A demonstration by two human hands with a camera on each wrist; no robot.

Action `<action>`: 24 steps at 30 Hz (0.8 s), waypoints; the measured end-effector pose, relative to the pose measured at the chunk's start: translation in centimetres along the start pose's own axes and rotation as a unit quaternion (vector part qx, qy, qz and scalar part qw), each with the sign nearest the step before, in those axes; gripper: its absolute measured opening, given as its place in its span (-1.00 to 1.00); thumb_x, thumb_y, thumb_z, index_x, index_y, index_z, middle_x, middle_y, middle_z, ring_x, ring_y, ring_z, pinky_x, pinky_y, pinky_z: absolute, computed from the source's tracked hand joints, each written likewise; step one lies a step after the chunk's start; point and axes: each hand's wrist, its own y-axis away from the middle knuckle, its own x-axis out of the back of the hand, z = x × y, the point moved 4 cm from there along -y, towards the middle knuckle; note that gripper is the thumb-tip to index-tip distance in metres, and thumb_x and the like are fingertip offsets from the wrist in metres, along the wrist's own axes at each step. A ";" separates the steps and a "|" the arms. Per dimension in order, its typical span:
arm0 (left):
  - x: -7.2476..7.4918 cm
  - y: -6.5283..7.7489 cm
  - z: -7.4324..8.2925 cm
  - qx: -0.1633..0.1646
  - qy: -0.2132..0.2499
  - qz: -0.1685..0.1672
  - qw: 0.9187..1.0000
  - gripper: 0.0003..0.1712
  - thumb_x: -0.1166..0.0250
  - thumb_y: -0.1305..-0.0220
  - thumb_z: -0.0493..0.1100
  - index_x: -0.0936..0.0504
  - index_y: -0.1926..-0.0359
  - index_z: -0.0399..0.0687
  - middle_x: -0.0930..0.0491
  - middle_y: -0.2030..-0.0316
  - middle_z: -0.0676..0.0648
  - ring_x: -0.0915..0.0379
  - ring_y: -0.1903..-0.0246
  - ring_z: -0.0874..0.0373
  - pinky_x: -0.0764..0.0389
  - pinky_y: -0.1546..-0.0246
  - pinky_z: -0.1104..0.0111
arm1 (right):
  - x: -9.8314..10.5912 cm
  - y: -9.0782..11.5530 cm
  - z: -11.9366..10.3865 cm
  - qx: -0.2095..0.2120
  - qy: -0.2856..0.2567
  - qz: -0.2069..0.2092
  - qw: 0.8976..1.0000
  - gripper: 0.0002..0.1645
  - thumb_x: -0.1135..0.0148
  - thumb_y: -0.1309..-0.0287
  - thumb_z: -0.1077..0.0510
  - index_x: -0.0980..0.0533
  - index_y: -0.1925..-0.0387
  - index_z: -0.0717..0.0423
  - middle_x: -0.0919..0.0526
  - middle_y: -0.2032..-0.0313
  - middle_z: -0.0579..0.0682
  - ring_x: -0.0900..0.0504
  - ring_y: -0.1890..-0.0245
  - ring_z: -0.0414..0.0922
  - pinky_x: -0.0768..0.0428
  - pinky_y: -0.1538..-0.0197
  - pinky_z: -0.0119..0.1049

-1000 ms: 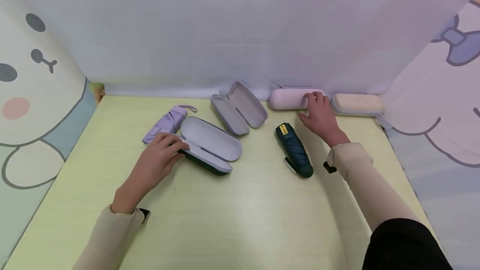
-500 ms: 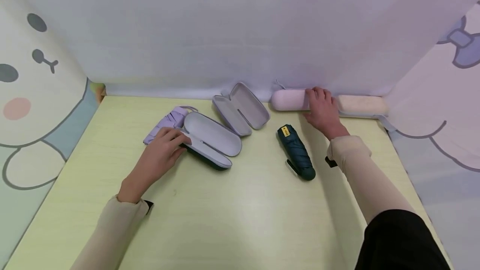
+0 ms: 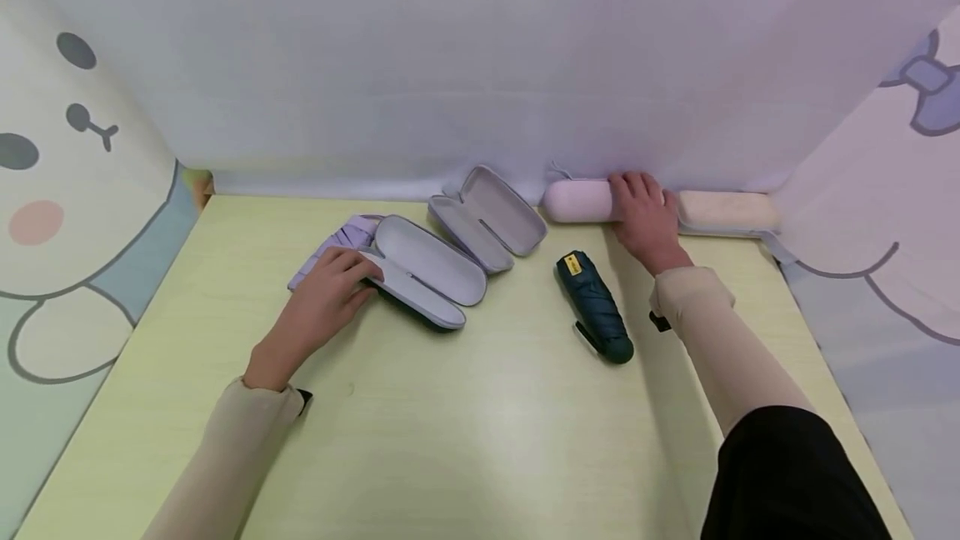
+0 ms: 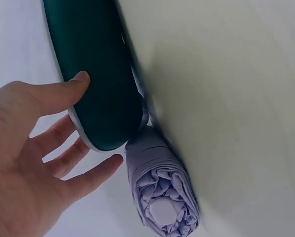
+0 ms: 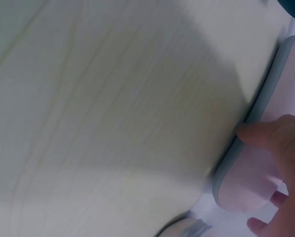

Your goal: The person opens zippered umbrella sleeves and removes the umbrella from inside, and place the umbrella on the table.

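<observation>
My left hand [image 3: 326, 298] holds the near half of an open glasses case [image 3: 438, 265] with a pale lilac-grey lining. In the left wrist view, the thumb lies on its dark green outer shell [image 4: 95, 44], and fingers reach behind the rim. A folded lilac umbrella [image 4: 154, 173] lies against the case's end, partly hidden by the case in the head view. At the back of the table, my right hand [image 3: 645, 219] grips a closed pink glasses case [image 3: 577, 201]. Its thumb presses the grey near edge in the right wrist view, with fingers over the far side.
A second open case [image 3: 498, 211], grey inside, stands right behind the green one. A folded dark green umbrella [image 3: 596, 307] with a yellow label lies at centre right. Beside the right hand sits a closed cream case [image 3: 727, 211]. A pale cloth wall [image 3: 480, 65] borders the table's back.
The green case has shifted back with my left hand, its lid now overlapping more of the lilac umbrella and the second case. My right hand has settled its grip over the pink case.
</observation>
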 end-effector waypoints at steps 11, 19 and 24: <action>-0.1 -0.4 0.3 0.003 0.016 -0.010 1.000 -0.59 -0.46 -0.20 -0.45 -0.67 -0.06 -0.16 -0.69 -0.02 -0.18 -0.48 -0.18 -0.19 -0.52 -0.23 -0.05 | 0.9 0.9 0.5 0.014 0.016 -0.029 0.999 -0.06 -0.56 -0.12 0.10 -0.23 -0.40 0.19 -0.31 -0.35 0.37 -0.26 -0.34 0.46 -0.34 -0.27 0.48; 0.5 -0.3 1.5 -0.056 0.036 0.047 0.997 -0.56 -0.45 -0.16 -0.51 -0.67 -0.06 -0.16 -0.68 -0.02 -0.17 -0.50 -0.16 -0.17 -0.51 -0.22 -0.03 | 2.3 2.0 0.4 0.013 -0.004 -0.019 1.000 -0.03 -0.54 -0.10 -0.03 -0.24 -0.42 0.14 -0.35 -0.33 0.33 -0.31 -0.29 0.46 -0.38 -0.18 0.48; 0.4 -0.5 2.7 -0.104 0.016 0.074 0.992 -0.65 -0.41 -0.20 -0.51 -0.69 0.02 -0.18 -0.69 0.06 -0.16 -0.51 -0.10 -0.18 -0.54 -0.15 -0.02 | 3.6 3.0 -0.4 0.037 -0.003 -0.001 0.999 -0.02 -0.55 -0.07 -0.02 -0.25 -0.43 0.07 -0.37 -0.32 0.28 -0.32 -0.28 0.42 -0.39 -0.13 0.43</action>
